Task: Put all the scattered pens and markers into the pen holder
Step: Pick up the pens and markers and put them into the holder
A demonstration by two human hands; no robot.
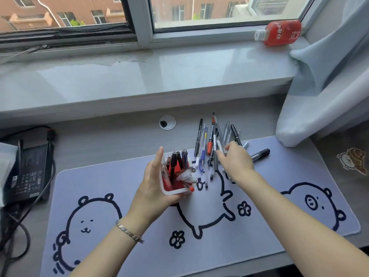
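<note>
A red pen holder with a white rim (172, 192) stands on the desk mat, with several pens and markers upright or leaning inside it. My left hand (154, 182) grips the holder's left side. A loose pile of pens and markers (212, 140) lies to its right, across the mat's far edge and the desk. My right hand (235, 159) rests on that pile with fingertips touching a pale pen; whether it grips the pen is unclear. A black marker (260, 154) lies just right of this hand.
The lilac desk mat with bear drawings (199, 226) covers most of the desk. A black power adapter with cables (28, 172) sits at the left. A cable hole (167, 122) is behind the holder. A red bottle (279, 33) lies on the windowsill; a curtain (319, 86) hangs at right.
</note>
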